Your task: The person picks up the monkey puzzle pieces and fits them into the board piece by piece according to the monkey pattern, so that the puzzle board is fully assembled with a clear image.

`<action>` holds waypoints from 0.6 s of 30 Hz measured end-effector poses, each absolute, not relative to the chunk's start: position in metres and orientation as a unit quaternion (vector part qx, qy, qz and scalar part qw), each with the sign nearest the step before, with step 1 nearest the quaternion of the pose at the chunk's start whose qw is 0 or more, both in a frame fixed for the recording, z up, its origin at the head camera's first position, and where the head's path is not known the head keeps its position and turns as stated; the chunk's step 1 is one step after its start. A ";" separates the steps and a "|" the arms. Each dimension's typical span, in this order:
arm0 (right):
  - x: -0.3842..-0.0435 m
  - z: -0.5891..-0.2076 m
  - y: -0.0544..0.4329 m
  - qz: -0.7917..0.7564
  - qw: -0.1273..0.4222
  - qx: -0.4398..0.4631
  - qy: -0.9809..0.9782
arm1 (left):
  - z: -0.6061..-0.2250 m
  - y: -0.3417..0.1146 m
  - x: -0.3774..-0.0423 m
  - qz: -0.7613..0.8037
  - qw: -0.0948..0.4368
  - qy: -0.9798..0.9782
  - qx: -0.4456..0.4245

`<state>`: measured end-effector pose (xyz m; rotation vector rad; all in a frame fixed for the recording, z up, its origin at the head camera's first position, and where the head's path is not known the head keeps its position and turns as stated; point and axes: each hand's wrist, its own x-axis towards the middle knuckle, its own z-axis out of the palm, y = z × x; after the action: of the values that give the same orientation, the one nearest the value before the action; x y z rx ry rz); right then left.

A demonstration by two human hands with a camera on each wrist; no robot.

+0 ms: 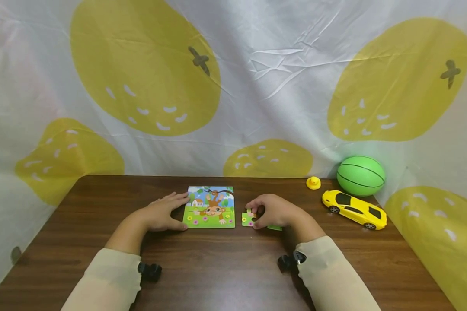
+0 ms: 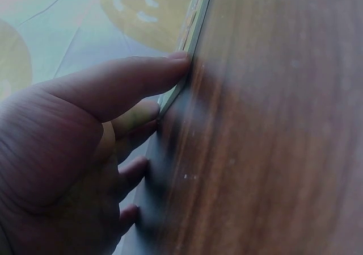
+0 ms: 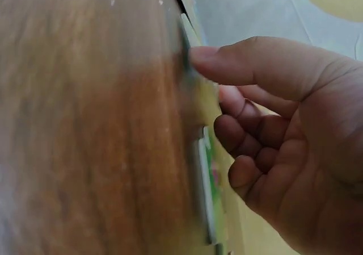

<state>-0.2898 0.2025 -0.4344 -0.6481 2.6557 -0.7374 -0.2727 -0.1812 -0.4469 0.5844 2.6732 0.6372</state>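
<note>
my l hand point(image 1: 161, 214) is spread fairly wide at the l edge of the monkey picture board point(image 1: 209, 207), thumb by its near corner, fingertips touching higher up that side; board lies flat on the dark wood-grain desk point(image 1: 218, 272), b/w my hands. my r hand point(image 1: 279, 210) is narrow, thumb + index pinching a green jigsaw pc point(image 1: 247, 219) w/ flowers on it, just r of the board, slim gap b/w them. a 2nd green pc point(image 1: 275, 227) is by the near side of that palm, mostly hidden. further r, toward the back: yellow rubber duck point(image 1: 313, 183), green toy basketball point(image 1: 360, 176), + yellow toy sports car point(image 1: 354, 210) just in front of the ball. fruit-print cloth point(image 1: 272, 108) hangs behind the desk.
</note>
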 end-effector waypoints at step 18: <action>-0.287 -0.421 0.134 -0.366 0.108 -0.263 0.886 | -0.451 -0.181 -0.274 0.223 0.166 0.939 0.204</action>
<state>-0.2867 0.1342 -0.4208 -0.7747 2.6069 -1.0768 -0.2741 -0.1808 -0.4508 0.5813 2.6732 0.6341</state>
